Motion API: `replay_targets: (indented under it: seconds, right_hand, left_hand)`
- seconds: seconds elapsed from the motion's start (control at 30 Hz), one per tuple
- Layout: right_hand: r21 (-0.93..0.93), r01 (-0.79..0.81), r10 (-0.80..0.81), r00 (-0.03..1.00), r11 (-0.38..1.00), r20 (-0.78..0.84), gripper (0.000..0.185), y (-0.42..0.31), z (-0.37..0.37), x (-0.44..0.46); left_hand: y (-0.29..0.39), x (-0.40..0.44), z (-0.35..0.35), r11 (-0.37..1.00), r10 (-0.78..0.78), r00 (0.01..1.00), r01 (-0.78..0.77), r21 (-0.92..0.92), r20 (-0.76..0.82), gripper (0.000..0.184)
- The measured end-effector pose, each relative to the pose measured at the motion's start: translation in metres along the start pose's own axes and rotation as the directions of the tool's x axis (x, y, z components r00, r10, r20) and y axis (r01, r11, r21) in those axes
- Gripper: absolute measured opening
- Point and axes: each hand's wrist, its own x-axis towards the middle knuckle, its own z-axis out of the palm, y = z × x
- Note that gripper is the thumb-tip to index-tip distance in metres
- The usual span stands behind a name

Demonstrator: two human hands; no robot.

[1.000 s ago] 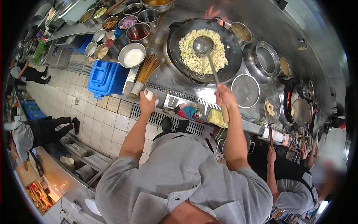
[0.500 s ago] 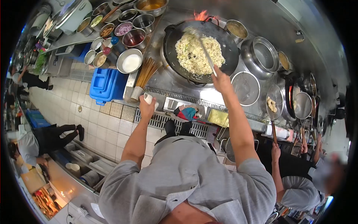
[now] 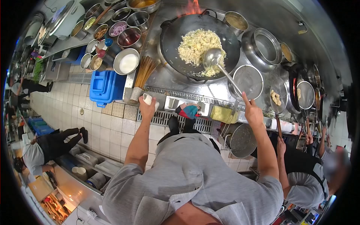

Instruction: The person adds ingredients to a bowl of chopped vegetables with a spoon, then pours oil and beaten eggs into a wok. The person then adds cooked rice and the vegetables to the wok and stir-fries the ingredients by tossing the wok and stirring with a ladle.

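My right hand (image 3: 254, 113) is closed around the handle of a long metal ladle (image 3: 213, 57), one finger stretched along it. The ladle's bowl rests at the right side of a heap of fried rice (image 3: 195, 43) in a large black wok (image 3: 172, 33). Flames (image 3: 194, 7) rise behind the wok's far rim. My left hand (image 3: 147, 111) is closed on a folded white cloth (image 3: 147, 99), apart from the wok, near a bamboo brush (image 3: 145, 71).
Left of the stove stand several metal bowls of ingredients, including white powder (image 3: 128, 63), above a blue bin (image 3: 108, 88). A round strainer (image 3: 248, 82) and stacked metal pots (image 3: 267, 47) are right of the wok. At far right, a co-worker's hand (image 3: 281, 147) holds a strainer (image 3: 277, 98).
My right hand has moved right and toward me, drawing the ladle from the rice's far left to its near right side. My left hand stays nearly in place with the cloth.
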Motion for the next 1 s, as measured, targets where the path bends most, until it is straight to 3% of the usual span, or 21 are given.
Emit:
replay_targets:
  seconds: [0.07, 0.17, 0.23, 0.37, 0.4, 0.47, 0.5, 0.6, 0.63, 0.7, 0.77, 0.9, 1.0]
  right_hand:
    - [0.06, -0.065, 0.062, 0.997, 0.996, 0.053, 0.071, -0.013, -0.001, 0.04]
    - [0.31, -0.083, 0.105, 0.993, 0.947, -0.055, 0.057, -0.052, 0.025, 0.103]
    - [0.523, 0.0, 0.118, 0.974, 0.852, -0.191, 0.052, -0.081, 0.056, 0.112]
    - [0.561, -0.053, 0.118, 0.99, 0.826, -0.08, 0.046, -0.109, 0.04, 0.028]
    - [0.544, -0.063, 0.123, 0.99, 0.836, -0.075, 0.045, -0.108, 0.024, -0.001]
    - [0.538, -0.067, 0.126, 0.989, 0.84, -0.072, 0.044, -0.099, 0.003, -0.026]
    - [0.546, -0.057, 0.121, 0.989, 0.836, -0.082, 0.045, -0.089, -0.001, -0.027]
    - [0.509, -0.141, 0.144, 0.989, 0.849, 0.033, 0.044, -0.085, -0.002, 0.018]
    - [0.524, -0.083, 0.131, 0.99, 0.847, -0.055, 0.045, -0.089, 0.004, 0.049]
    - [0.544, 0.026, 0.116, 0.967, 0.839, -0.226, 0.047, -0.097, 0.031, 0.1]
    - [0.529, -0.01, 0.145, 0.966, 0.849, -0.214, 0.048, -0.104, 0.049, 0.106]
    - [0.461, -0.041, 0.07, 0.997, 0.887, -0.045, 0.049, -0.088, 0.044, 0.004]
    - [0.181, -0.124, 0.112, 0.991, 0.976, 0.077, 0.054, -0.064, 0.015, 0.003]
  left_hand:
    - [0.018, -0.004, -0.006, 0.999, -0.036, 0.999, 0.036, 0.015, 0.015, 0.055]
    - [-0.004, 0.001, 0.001, 0.999, 0.024, 1.0, -0.023, 0.027, -0.008, 0.056]
    - [0.001, -0.003, -0.001, 0.995, -0.005, 1.0, 0.006, -0.098, 0.009, 0.052]
    - [-0.004, 0.002, -0.006, 0.885, -0.108, 0.994, 0.109, -0.453, 0.027, 0.04]
    - [0.009, -0.005, -0.008, 0.762, -0.188, 0.974, 0.224, -0.607, 0.123, 0.034]
    - [0.052, -0.021, -0.018, 0.571, -0.249, 0.88, 0.47, -0.673, 0.403, 0.041]
    - [0.07, -0.028, -0.016, 0.46, -0.248, 0.811, 0.58, -0.672, 0.53, 0.046]
    - [0.116, -0.026, 0.031, 0.478, -0.156, 0.761, 0.616, -0.626, 0.63, 0.059]
    - [0.131, -0.021, 0.051, 0.491, -0.141, 0.759, 0.611, -0.621, 0.635, 0.06]
    - [0.167, -0.012, 0.07, 0.522, -0.16, 0.594, 0.729, -0.443, 0.788, 0.067]
    - [0.171, -0.001, 0.096, 0.528, -0.17, 0.496, 0.776, -0.346, 0.852, 0.071]
    - [0.176, 0.005, 0.124, 0.518, -0.271, 0.469, 0.807, -0.284, 0.84, 0.074]
    - [0.18, 0.005, 0.136, 0.528, -0.328, 0.523, 0.792, -0.306, 0.787, 0.07]
